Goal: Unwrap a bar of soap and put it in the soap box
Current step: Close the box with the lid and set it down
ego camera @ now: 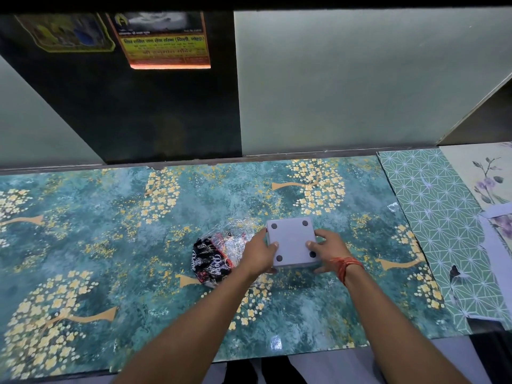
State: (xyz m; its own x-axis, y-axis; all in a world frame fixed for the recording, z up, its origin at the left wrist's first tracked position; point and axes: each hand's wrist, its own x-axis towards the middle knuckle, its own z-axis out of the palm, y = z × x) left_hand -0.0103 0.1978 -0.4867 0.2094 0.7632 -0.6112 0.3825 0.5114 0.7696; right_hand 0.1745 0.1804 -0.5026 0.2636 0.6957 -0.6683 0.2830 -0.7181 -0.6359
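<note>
The soap box (292, 242) is gripped by both hands: its left edge is held by the left hand (259, 254), its right edge by the right hand (328, 249), with fingers curled around the sides. One box is seen, pale grey and nearly square, so no long axis can be told; the face bearing four dark round pads is turned upward. It is held near the middle of the teal floral table cover (116, 245). One crumpled wrapper (214, 257), black, red and clear, is lain just left of the box, partly hidden behind the left hand. A red thread (347, 266) is worn on the right wrist. No soap bar can be made out.
</note>
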